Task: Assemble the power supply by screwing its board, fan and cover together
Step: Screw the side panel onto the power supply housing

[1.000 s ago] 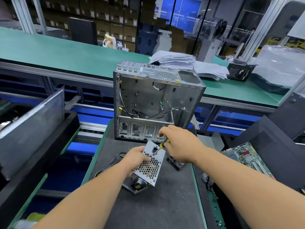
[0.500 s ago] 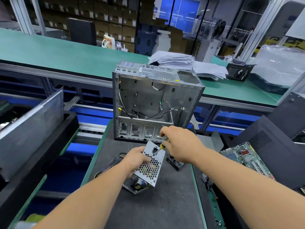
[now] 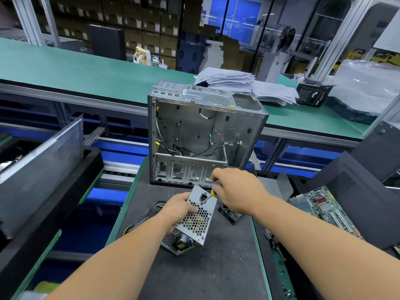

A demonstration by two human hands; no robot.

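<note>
- Power supply (image 3: 195, 221) sits tilted on the dark mat (image 3: 194, 267), front centre of the bench, just in front of the open computer case (image 3: 203, 135). Honeycomb-vented panel faces up toward the camera; lower corner rests on the mat, upper edge raised toward the case.
- Left hand (image 3: 180, 210) grips the power supply by its left edge, fingers curled over the vented panel, thumb side hidden behind the housing.
- Right hand (image 3: 234, 191) is closed around a screwdriver (image 3: 211, 194); only a bit of yellow handle and the thin shaft show below the fingers.
- Screwdriver tip points down-left and meets the panel close to the black power socket (image 3: 203, 198), near the upper end. Cannot tell whether a screw sits under the tip.
- Inside of the supply shows at the open lower end: circuit board (image 3: 184, 244) with a yellow-wound part, partly hidden by the cover.
- Bundle of black and yellow wires (image 3: 142, 215) runs out from behind the left hand across the mat to the left.
- Small black fan (image 3: 230, 216) lies on the mat just right of the supply, under the right wrist, apart from the housing.
- Case stands upright, side open, loose cables inside.
- Green motherboard (image 3: 326, 207) leans at the right, beside a black panel (image 3: 355, 191).
- Stack of papers (image 3: 244, 83) lies on the green conveyor (image 3: 86, 70) behind the case.
- Grey vented panel (image 3: 43, 161) stands at the left in a black tray (image 3: 54, 202).
</note>
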